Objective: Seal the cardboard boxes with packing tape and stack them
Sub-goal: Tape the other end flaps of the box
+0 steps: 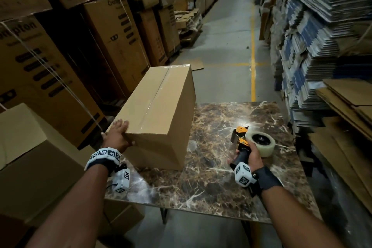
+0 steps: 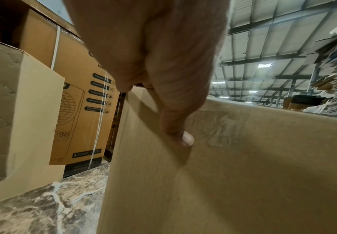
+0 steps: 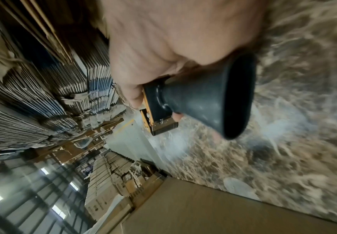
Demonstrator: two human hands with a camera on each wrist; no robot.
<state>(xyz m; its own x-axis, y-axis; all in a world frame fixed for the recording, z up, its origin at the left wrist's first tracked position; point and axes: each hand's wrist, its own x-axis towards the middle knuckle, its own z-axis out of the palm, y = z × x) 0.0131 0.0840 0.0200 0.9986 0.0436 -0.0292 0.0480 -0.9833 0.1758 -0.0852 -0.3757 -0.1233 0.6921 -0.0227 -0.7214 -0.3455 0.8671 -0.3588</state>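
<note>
A plain cardboard box (image 1: 157, 106) stands on the left part of the marble table (image 1: 211, 187), tilted, its far end past the table's edge. Clear tape runs along its top seam. My left hand (image 1: 118, 135) grips its near left corner, fingers on the left side and thumb (image 2: 185, 137) pressed on the near end face (image 2: 243, 174). My right hand (image 1: 244, 156) holds the black handle (image 3: 203, 98) of an orange tape dispenser (image 1: 241, 137), which rests on the table right of the box with its clear tape roll (image 1: 262, 143).
A second plain box (image 1: 20, 133) stands low at my left. Tall printed cartons (image 1: 50, 66) line the left side. Stacks of flattened cardboard (image 1: 312, 36) and loose sheets (image 1: 352, 106) crowd the right. A concrete aisle (image 1: 221, 36) runs ahead beyond the table.
</note>
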